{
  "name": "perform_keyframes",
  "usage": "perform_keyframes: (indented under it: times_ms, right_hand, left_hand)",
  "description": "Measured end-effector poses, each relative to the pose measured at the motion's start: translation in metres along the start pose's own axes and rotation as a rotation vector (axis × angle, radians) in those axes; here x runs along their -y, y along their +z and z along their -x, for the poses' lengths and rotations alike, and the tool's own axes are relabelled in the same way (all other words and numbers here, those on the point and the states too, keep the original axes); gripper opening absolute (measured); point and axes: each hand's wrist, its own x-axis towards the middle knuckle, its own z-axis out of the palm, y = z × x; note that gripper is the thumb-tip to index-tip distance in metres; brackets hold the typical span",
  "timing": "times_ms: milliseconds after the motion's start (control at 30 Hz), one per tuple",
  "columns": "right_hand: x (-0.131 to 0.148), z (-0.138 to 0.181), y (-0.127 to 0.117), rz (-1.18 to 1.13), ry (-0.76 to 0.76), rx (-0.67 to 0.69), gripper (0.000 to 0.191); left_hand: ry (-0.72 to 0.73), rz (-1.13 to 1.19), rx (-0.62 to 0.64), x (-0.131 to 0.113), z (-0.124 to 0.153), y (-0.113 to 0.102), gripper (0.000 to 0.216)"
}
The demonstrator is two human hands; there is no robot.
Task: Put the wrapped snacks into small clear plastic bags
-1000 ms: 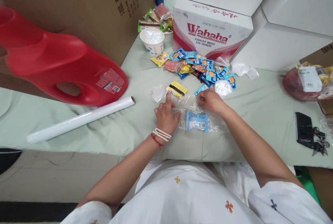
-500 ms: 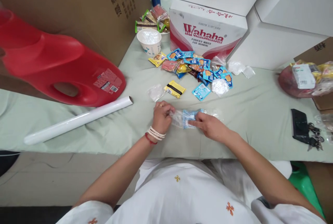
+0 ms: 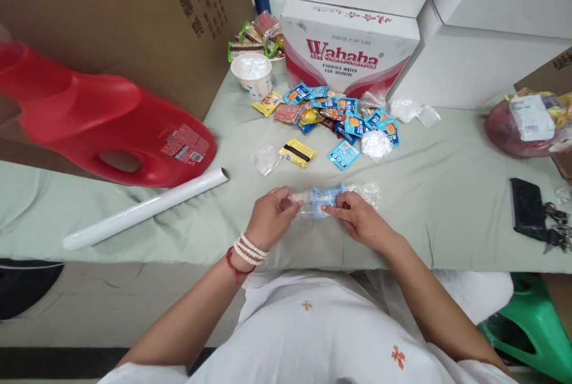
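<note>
Packet, light blue (image 3: 318,200), one: head view, at the near middle of the cloth-covered worktop (image 3: 429,187), between the two hands. Clear plastic film (image 3: 369,194) extends from it to both sides; whether the packet touches the cloth cannot be told.

Left hand (image 3: 272,217): thumb and fingers together, pinching the film just left of the packet. At the wrist, pale beaded strands (image 3: 251,249) and a red cord (image 3: 233,266).

Right hand (image 3: 364,220): fingers clamped on the packet's right part, with film showing beyond the knuckles.

Beyond the hands: yellow packet with dark stripe (image 3: 298,152), one; blue sachet (image 3: 343,155), one, flat, right of the yellow packet; crumpled clear wrapper (image 3: 266,160), left of it.

Farther back: heap of assorted snack packets (image 3: 331,113), before a white-and-red carton (image 3: 348,53) marked "Wahaha"; white patterned cup (image 3: 257,81), upright, clear plastic inside.

Left side: red jug (image 3: 84,113), with handle opening; white roll (image 3: 147,208), lying aslant in front of it.

Right side: red bowl (image 3: 498,131), bearing packets; black flat item (image 3: 527,208), with keys (image 3: 558,232) beside it.
</note>
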Motion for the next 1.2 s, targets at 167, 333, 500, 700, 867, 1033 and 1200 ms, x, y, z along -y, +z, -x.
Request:
perform_keyframes:
  times_ms: [167, 333, 500, 700, 867, 1033, 1200]
  right_hand:
    - [0.003, 0.006, 0.004, -0.018, -0.018, -0.074, 0.037]
    - [-0.009, 0.022, -0.002, 0.02, 0.254, -0.393, 0.033]
    - [-0.024, 0.022, -0.01, 0.332, 0.62, -0.424, 0.041]
    - [0.012, -0.004, -0.001, 0.106, 0.382, -0.359, 0.022]
    - [0.033, -0.004, 0.017, -0.002, 0.057, -0.349, 0.051]
    - [0.022, 0.013, 0.029, 0.049, 0.008, -0.387, 0.071]
    - [0.003, 0.032, 0.026, -0.017, 0.215, -0.593, 0.041]
  left_hand:
    - [0.151, 0.044, 0.108, -0.036, -0.012, 0.035, 0.025]
    - [0.219, -0.451, 0.068, -0.048, -0.023, 0.063, 0.025]
    - [0.144, -0.501, -0.088, -0.045, -0.026, 0.059, 0.054]
    - [-0.004, -0.505, 0.116, -0.054, -0.033, 0.057, 0.035]
    - [-0.072, -0.213, 0.094, -0.047, -0.04, 0.058, 0.021]
    - [-0.311, 0.541, 0.279, -0.045, -0.039, 0.062, 0.013]
    - [-0.424, 0.932, 0.349, -0.059, -0.032, 0.053, 0.041]
